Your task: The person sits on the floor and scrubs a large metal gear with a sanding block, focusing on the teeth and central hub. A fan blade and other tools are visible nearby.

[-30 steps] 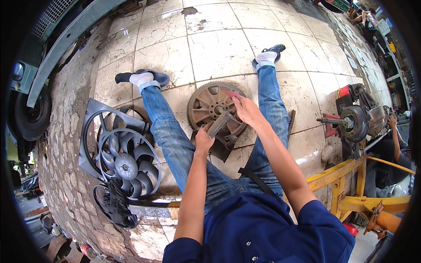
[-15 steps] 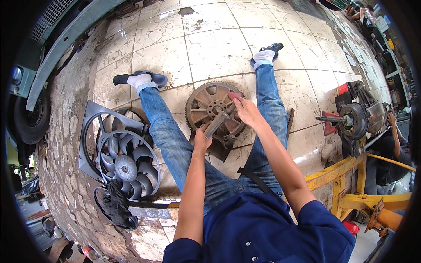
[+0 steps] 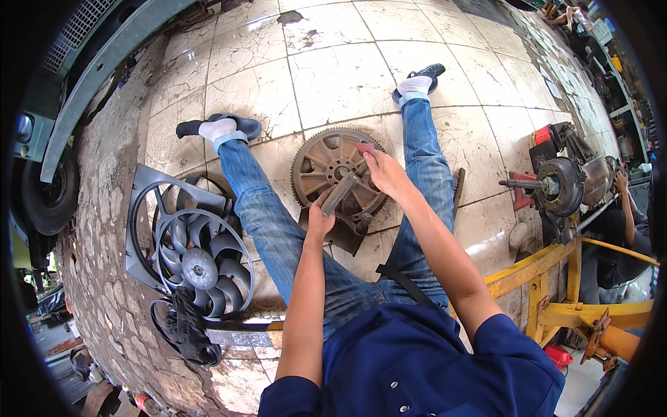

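Metal bar (image 3: pixel 340 193), within left grip (image 3: pixel 320 217); toothed wheel (image 3: pixel 317 167) beneath

Beyond the toothed wheel (image 3: pixel 314 160), on the side away from the body, a wide stretch of floor tiles (image 3: pixel 330 76) lies open, and a hand can pass there between the feet. To the left of the wheel there is only a narrow strip of tile, then the left leg (image 3: pixel 258 201) closes the way. Over the right edge of the wheel, the right hand (image 3: pixel 385 172) blocks the passage, and the right leg (image 3: pixel 426 167) stands just beside. On the near side, the left hand (image 3: pixel 319 221) with the metal bar (image 3: pixel 340 195) is an obstacle.
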Demonstrator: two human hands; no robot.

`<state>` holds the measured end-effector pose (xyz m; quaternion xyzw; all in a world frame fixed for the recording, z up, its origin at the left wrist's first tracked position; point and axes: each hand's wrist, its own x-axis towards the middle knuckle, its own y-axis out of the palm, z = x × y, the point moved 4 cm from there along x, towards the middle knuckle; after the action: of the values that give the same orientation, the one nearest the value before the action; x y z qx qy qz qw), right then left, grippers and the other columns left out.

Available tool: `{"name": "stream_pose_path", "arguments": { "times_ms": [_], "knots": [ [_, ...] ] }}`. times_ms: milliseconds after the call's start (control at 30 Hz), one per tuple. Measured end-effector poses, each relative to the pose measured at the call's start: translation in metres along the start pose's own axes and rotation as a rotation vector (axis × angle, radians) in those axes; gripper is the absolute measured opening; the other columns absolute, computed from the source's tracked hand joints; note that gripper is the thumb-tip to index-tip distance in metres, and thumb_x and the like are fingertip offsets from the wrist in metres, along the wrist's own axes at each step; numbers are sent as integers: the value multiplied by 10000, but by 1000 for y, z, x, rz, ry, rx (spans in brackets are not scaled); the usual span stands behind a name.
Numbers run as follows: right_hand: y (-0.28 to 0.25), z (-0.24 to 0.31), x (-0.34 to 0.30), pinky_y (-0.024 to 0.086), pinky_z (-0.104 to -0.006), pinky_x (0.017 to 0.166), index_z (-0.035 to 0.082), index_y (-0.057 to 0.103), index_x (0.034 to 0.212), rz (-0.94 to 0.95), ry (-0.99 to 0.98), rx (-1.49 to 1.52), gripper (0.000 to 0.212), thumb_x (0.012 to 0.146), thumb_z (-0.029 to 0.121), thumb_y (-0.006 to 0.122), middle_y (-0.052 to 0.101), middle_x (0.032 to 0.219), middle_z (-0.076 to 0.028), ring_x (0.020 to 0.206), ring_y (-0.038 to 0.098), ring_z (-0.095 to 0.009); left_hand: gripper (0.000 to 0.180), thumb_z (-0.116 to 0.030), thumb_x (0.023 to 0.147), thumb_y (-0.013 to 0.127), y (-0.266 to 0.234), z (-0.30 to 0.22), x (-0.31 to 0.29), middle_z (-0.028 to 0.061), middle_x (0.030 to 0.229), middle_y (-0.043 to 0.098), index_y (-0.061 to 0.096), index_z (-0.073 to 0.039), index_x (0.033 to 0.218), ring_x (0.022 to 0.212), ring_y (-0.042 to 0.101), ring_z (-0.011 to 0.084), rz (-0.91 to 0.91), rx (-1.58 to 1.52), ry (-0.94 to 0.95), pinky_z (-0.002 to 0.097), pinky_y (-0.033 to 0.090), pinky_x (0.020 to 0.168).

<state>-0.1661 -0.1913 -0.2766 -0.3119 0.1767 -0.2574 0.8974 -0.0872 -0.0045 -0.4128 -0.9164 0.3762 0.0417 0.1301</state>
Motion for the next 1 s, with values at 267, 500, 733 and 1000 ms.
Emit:
{"name": "stream_pose_path", "arguments": {
  "times_ms": [267,500,733,1000],
  "knots": [
    [-7,10,-7,486,-474,843,70,618,1245,-3,4,58,375,1040,293,396,675,986,-262,955,640,-431,585,157,795,452,0,-9,-3,128,1244,681,605,-35,1327,1150,637,187,-14,28,-58,274,439,1010],
    [-2,-2,0,477,-490,816,33,617,1220,-13,43,14,409,1043,330,398,671,958,-270,932,632,-443,572,168,801,441,2,49,15,116,1265,667,596,-5,1323,1161,627,189,-59,-757,-268,273,433,1024],
    [3,-11,3,494,-410,750,59,585,1321,-33,7,-20,429,1055,339,397,670,845,-224,799,660,-345,504,143,848,460,0,52,11,117,1267,661,590,26,1320,1143,616,153,-37,-353,-49,259,440,1014],
    [0,-7,0,465,-457,795,39,609,1248,45,113,56,434,1049,357,391,640,923,-230,886,597,-371,384,-21,928,580,-6,31,4,112,1203,690,588,33,1308,1090,639,158,-54,-201,-23,270,460,980]
  ]
}}
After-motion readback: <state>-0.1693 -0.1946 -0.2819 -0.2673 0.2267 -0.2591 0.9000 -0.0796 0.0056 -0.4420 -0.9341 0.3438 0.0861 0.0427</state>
